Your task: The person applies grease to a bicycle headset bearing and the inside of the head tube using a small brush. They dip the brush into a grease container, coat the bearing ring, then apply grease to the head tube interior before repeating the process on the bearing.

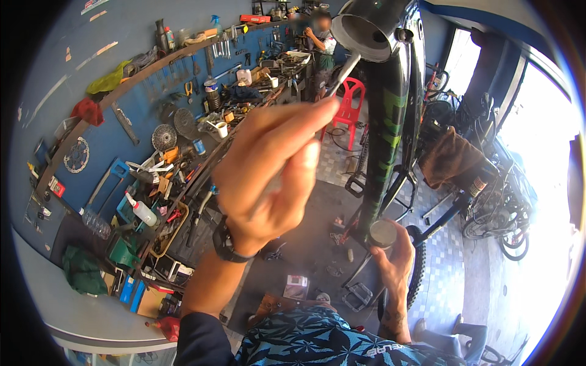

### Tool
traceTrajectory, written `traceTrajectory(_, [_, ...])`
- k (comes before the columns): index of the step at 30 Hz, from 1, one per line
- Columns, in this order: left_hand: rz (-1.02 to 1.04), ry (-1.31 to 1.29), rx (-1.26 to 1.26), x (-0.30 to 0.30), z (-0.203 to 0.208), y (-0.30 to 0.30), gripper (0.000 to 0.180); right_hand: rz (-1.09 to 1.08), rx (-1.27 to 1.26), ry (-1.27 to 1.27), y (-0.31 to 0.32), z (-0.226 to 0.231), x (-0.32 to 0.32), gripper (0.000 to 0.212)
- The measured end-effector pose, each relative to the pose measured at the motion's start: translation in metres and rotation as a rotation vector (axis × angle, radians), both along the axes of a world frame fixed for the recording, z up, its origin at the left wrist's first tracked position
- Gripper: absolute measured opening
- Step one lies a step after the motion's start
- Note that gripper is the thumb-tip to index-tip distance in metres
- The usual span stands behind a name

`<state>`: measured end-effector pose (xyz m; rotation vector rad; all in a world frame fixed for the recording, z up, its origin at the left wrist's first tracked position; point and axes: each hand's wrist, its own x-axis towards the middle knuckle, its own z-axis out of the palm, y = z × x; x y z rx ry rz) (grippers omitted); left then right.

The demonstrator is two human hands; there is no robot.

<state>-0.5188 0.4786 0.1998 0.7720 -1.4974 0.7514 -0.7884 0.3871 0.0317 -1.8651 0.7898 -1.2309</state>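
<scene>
My left hand, with a dark watch on its wrist, pinches a thin stick-like tool with a pale grey tip; its exact kind does not show. The tip touches or nearly touches the lower rim of an open round tube end on a black and green bicycle frame. Pale grey matter coats part of that rim. Lower down, beside the frame, the fingers of my right hand wrap round a small round tin with a grey-brown top. What the tin contains cannot be made out.
A cluttered workbench runs along the left wall beneath hanging tools. A person stands at its far end, near a red plastic chair. On the right are a brown cloth and several bicycles. A pedal sits low in front.
</scene>
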Motion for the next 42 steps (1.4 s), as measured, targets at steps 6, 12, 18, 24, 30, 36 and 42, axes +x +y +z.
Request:
traceTrajectory(6, [-0.434,0.376,0.439,-0.023,-0.057,0.065,0.019,0.155,-0.071,0.013,0.021,0.01,0.028,0.077])
traceTrajectory(12, [-0.285,0.416,0.887,-0.02,-0.137,0.102,0.017,0.286,-0.124,0.237,0.063,-0.013,0.057,0.072])
traceTrajectory(18, [-0.133,0.155,0.764,-0.002,-0.169,0.134,0.023,0.353,-0.073,0.315,0.077,-0.029,0.072,0.072])
traceTrajectory(24, [0.0,0.05,0.897,0.001,-0.18,0.139,0.025,0.388,-0.09,0.382,0.079,-0.041,0.092,0.072])
traceTrajectory(30, [0.058,0.357,1.086,0.004,-0.218,0.133,0.016,0.456,-0.087,0.454,0.071,-0.086,0.107,0.069])
traceTrajectory(36, [-0.003,1.635,0.715,0.03,-0.319,0.176,0.029,0.396,0.307,0.579,0.074,-0.27,0.119,0.065])
traceTrajectory(42, [0.124,2.152,0.46,0.04,-0.447,0.264,0.033,0.471,0.388,0.744,0.126,-0.526,0.148,0.063])
